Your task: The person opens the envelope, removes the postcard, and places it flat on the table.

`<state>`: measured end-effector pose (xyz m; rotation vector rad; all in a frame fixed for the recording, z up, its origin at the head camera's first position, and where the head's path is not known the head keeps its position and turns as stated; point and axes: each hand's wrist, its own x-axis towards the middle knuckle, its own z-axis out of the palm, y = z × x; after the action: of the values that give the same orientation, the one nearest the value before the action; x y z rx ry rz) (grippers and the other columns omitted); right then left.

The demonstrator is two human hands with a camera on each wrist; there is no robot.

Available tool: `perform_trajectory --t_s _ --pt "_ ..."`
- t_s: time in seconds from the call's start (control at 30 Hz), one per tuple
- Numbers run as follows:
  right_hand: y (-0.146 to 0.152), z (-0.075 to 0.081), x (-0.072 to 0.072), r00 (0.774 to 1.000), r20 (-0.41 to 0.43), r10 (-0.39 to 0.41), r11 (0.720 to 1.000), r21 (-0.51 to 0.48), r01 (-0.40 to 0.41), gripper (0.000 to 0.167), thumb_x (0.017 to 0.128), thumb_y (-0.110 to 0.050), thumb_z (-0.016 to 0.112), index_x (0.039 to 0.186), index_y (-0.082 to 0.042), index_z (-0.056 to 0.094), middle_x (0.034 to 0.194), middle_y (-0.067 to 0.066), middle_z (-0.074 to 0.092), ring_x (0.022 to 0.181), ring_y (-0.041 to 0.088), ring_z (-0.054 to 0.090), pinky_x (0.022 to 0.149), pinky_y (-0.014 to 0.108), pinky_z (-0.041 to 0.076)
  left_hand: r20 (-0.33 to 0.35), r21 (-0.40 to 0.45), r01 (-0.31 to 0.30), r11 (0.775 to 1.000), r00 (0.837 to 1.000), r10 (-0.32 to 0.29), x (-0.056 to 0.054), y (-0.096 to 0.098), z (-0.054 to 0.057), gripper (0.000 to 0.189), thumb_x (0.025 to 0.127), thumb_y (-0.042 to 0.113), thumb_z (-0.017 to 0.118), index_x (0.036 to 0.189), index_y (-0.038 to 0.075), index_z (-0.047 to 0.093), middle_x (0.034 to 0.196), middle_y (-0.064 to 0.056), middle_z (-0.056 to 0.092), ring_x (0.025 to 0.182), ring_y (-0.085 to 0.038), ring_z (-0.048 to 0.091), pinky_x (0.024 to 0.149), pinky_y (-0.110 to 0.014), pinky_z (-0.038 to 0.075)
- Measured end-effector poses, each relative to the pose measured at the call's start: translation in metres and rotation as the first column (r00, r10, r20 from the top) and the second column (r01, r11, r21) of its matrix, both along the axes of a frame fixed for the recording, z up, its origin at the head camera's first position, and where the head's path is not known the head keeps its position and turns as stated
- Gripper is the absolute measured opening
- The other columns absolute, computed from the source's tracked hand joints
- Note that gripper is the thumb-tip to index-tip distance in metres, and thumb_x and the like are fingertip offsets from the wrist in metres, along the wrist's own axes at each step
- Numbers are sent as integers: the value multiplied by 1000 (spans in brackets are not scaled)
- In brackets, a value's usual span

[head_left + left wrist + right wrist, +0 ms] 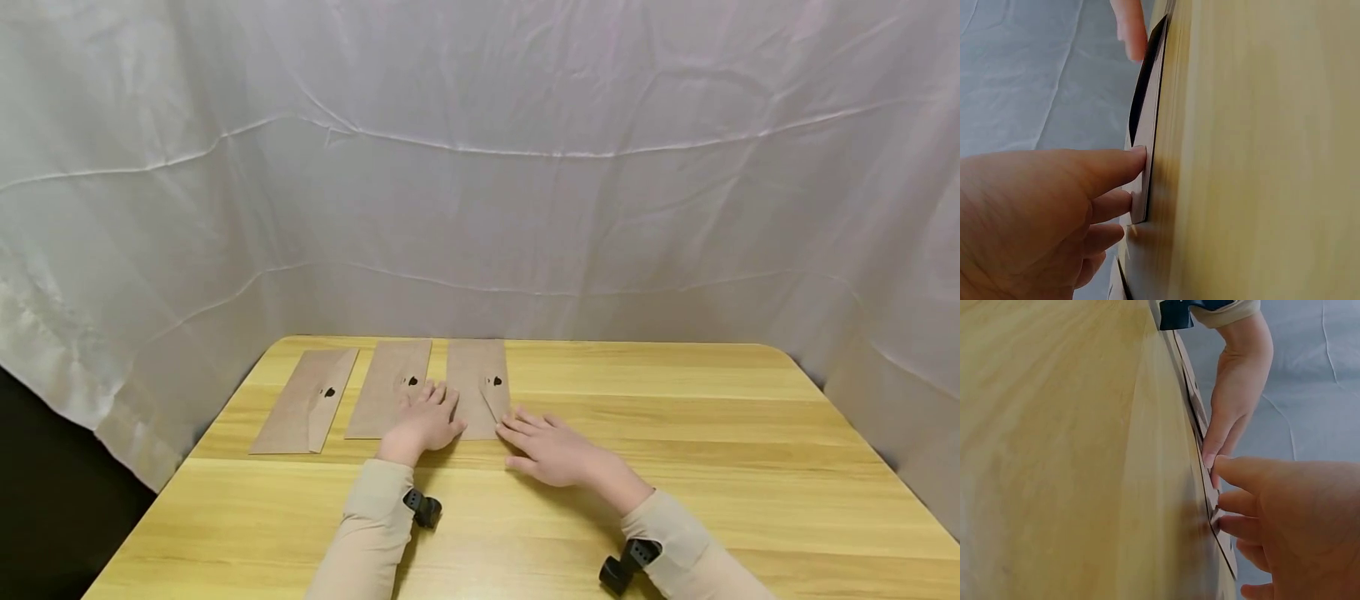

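Three flat brown paper envelopes lie in a row on the table, each with a small black mark on its flap: the left envelope, the middle envelope and the right envelope. My left hand rests with its fingers over the right side of the middle envelope, its thumb at the near left corner of the right envelope. In the left wrist view that thumb touches an envelope's edge. My right hand, fingers extended, touches the right envelope's near right corner. Neither hand grips anything.
The wooden table has rounded far corners. A pale curtain hangs behind it and along both sides. Black wrist cameras sit on the left sleeve and the right sleeve. A dark area shows at the lower left.
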<state>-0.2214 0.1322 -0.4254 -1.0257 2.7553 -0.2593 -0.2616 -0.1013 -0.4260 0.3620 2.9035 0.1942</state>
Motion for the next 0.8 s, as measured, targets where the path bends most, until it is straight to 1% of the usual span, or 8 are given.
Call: perform_trajectory --t_s 0.17,0.3,0.5,0.6,0.7,0.8 --pt "2 -1 1 999 34 -30 999 15 30 60 103 -45 41 152 -13 34 160 7 29 151 30 21 118 59 22 -4 -12 14 1000 1000 -14 2 7 1 65 101 46 44 155 13 28 163 -8 23 153 -29 14 120 -61 11" --pt "6 -1 4 999 40 -35 999 13 35 61 102 -46 43 151 -11 36 160 8 30 150 31 23 118 59 22 6 -8 28 1000 1000 -28 6 12 4 65 101 46 45 154 12 30 162 -7 26 153 -28 14 120 -60 11" --pt "18 5 12 997 50 -59 998 -5 59 59 101 -44 47 148 -9 41 157 10 35 148 33 27 117 60 23 20 7 93 996 995 -93 11 19 11 65 99 45 50 151 9 36 159 -9 31 152 -29 17 118 -62 17" --pt "25 7 16 997 50 -57 998 -7 58 59 100 -44 48 147 -8 43 156 11 37 147 34 29 116 60 24 35 9 120 993 992 -120 14 24 15 66 97 46 54 150 9 38 159 -9 32 152 -29 18 118 -61 19" --pt "33 8 20 998 47 -47 999 -15 47 59 100 -44 49 146 -7 44 155 12 39 146 37 30 115 61 25 45 -12 138 990 990 -137 18 29 17 68 95 48 56 150 11 39 159 -8 32 151 -27 20 119 -59 20" --pt "39 7 24 998 42 -43 999 -28 44 59 100 -44 49 146 -7 45 154 13 40 145 38 31 114 64 25 39 -42 153 987 988 -152 22 35 18 70 94 50 56 150 11 39 159 -7 33 151 -25 23 119 -57 22"
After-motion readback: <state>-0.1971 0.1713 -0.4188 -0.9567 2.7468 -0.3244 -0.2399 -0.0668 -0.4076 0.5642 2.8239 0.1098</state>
